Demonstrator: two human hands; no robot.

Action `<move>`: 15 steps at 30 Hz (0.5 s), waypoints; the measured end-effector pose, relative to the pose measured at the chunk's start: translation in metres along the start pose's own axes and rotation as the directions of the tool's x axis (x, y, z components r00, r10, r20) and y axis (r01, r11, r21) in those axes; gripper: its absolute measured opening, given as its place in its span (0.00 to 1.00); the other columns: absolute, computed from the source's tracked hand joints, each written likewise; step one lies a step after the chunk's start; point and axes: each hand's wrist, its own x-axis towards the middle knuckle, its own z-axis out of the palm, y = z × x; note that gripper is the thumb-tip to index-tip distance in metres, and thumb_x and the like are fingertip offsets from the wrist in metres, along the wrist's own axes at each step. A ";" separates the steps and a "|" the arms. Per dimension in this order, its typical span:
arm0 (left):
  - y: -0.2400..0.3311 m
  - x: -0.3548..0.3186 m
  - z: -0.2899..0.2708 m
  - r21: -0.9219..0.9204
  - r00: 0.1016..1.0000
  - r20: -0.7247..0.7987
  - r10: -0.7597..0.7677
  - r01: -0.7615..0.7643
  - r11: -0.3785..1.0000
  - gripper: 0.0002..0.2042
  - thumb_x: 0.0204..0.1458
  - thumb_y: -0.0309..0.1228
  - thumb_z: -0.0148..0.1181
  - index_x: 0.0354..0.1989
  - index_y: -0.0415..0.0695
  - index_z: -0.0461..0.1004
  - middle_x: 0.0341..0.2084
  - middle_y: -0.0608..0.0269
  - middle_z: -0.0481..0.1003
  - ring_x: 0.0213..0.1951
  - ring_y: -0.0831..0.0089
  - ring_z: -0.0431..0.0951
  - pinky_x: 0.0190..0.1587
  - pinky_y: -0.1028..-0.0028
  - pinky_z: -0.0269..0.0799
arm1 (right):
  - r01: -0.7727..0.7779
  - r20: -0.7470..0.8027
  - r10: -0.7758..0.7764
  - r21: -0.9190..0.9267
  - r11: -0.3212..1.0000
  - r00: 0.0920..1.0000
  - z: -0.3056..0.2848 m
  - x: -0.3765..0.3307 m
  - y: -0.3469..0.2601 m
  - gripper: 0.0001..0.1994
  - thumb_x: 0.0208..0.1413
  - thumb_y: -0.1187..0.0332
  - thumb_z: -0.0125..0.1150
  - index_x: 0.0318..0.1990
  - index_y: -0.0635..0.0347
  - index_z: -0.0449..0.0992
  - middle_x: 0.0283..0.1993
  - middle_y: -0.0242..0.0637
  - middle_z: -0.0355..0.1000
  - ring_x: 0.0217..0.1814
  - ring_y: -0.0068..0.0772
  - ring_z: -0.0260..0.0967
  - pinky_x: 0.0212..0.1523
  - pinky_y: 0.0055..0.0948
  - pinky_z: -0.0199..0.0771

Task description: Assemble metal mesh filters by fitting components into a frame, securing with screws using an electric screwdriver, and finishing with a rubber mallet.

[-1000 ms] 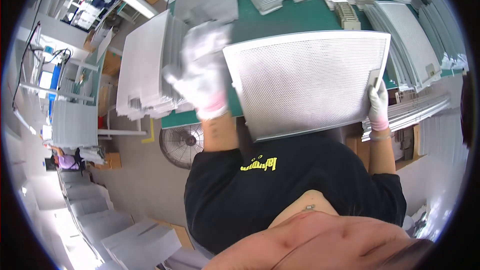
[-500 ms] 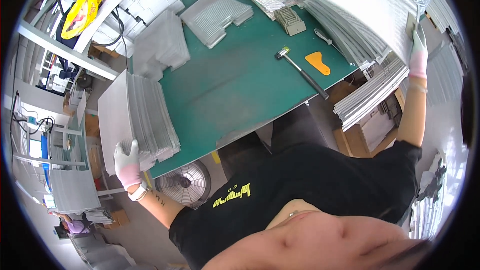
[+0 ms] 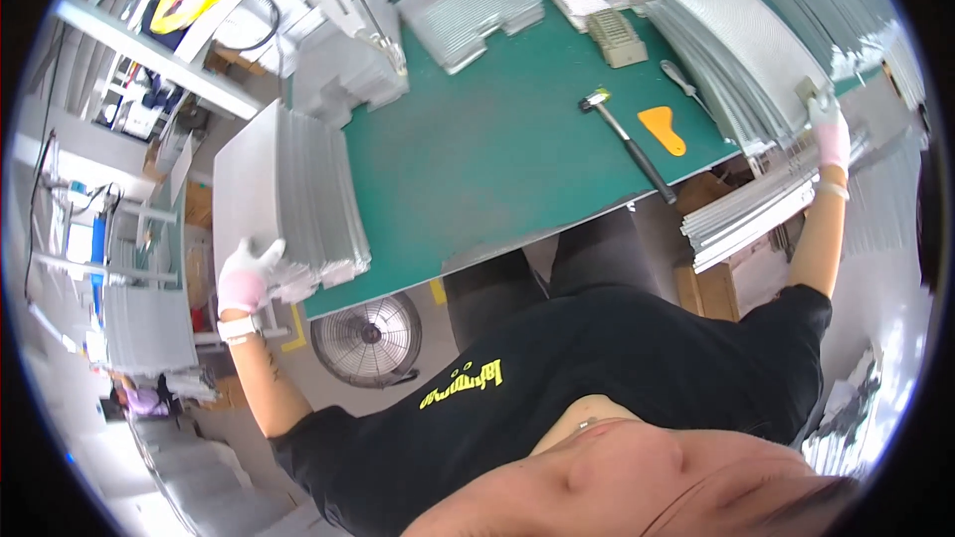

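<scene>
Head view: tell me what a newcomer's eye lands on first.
The green table mat fills the middle, with a hammer and an orange scraper lying on it toward the right. The gloved left hand grips a stack of grey mesh panels at the table's left edge, while the gloved right hand rests on another panel pile at far right.

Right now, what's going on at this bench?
A person in a black shirt stands at a green-topped table with both arms spread wide. The gloved left hand rests on the near corner of a stack of grey mesh panels at the table's left end. The gloved right hand grips the edge of another pile of mesh panels on the right. Between them lie a hammer and an orange scraper, untouched. A floor fan sits beneath the table.
</scene>
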 end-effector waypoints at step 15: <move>-0.064 -0.002 -0.090 -0.536 0.999 0.004 -0.049 0.043 0.843 0.30 0.56 0.50 0.58 0.55 0.35 0.72 0.43 0.54 0.78 0.45 0.67 0.76 0.52 0.68 0.68 | 0.405 -0.202 -0.356 0.320 0.857 0.913 -0.017 -0.129 -0.139 0.17 0.63 0.64 0.54 0.58 0.58 0.73 0.47 0.51 0.76 0.44 0.45 0.76 0.50 0.36 0.72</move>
